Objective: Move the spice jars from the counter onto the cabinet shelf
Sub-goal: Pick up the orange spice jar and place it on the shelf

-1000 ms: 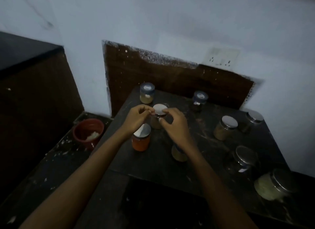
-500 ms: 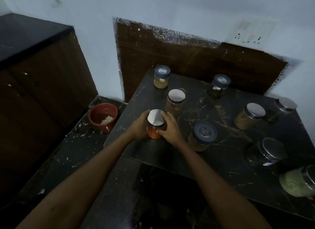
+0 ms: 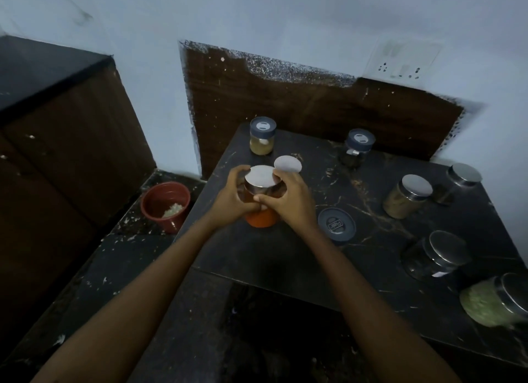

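Head view caught both hands on one jar: the left hand [image 3: 233, 195] and the right hand [image 3: 288, 201] wrapped around the orange spice jar [image 3: 261, 202], fingers clenched on its glass sides under a pale, flat lid. Whether its base touched the dark stone counter [image 3: 271, 257] or sat just above, I could not tell.

Just behind the orange jar a second pale-lidded jar [image 3: 287, 164] peeked out, its body hidden. Further behind stood a blue-capped jar of yellowish powder [image 3: 262, 137]; right of that one, a blue-capped dark jar [image 3: 357, 147]. Just right of the orange jar sat a blue-lidded jar [image 3: 336, 224], with embossed writing too small to read. Well right of the orange jar stood a steel-lidded jar of tan spice [image 3: 407, 195]. Left of the orange jar, on a lower ledge, a red pot [image 3: 165, 205] held white bits.
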Demonstrator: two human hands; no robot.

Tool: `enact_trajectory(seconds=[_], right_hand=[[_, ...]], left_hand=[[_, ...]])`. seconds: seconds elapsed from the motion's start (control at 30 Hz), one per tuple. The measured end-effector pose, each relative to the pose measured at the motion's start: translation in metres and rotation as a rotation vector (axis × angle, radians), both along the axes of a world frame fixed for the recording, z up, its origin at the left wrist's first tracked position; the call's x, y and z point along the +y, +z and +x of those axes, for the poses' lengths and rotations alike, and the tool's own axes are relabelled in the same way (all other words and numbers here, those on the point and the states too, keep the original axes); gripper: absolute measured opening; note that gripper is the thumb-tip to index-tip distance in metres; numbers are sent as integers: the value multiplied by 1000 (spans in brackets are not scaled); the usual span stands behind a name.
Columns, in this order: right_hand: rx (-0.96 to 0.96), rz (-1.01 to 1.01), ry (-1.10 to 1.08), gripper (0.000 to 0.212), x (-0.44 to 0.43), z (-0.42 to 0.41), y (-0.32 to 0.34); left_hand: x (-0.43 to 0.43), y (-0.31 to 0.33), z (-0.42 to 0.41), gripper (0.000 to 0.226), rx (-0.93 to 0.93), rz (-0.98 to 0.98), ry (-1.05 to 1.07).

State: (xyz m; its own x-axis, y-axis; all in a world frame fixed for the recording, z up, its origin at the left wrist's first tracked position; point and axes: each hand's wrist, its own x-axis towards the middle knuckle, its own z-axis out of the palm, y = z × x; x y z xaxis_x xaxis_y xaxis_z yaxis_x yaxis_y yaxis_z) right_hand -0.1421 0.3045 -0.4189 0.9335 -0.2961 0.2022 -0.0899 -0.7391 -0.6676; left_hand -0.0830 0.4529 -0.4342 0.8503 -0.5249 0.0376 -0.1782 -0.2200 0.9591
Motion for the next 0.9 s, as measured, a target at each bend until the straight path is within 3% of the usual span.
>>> enact_trajectory(seconds=[0.2, 0.3, 0.43, 0.53, 0.6, 0.7, 0.9], right_hand=[[-178, 110, 85, 52, -11, -10, 68], [-163, 184, 188, 49, -20, -20, 99], [9, 198, 429, 88, -30, -36, 115], [79, 52, 530, 123, -31, -45, 114], [78, -101, 556, 138, -28, -48, 112], [86, -246, 577, 143, -27, -51, 113], [8, -226, 527, 134, -24, -60, 122]], left_hand=[[5, 53, 2, 70, 71, -158, -79], [7, 72, 2, 66, 61, -190, -106], [8, 89, -3, 65, 50, -207, -136], [11, 93, -5, 68, 77, -181, -165], [12, 94, -7, 85, 99, -170, -176], [14, 92, -9, 111, 167, -188, -195], [13, 96, -16, 107, 236, -249, -247]])
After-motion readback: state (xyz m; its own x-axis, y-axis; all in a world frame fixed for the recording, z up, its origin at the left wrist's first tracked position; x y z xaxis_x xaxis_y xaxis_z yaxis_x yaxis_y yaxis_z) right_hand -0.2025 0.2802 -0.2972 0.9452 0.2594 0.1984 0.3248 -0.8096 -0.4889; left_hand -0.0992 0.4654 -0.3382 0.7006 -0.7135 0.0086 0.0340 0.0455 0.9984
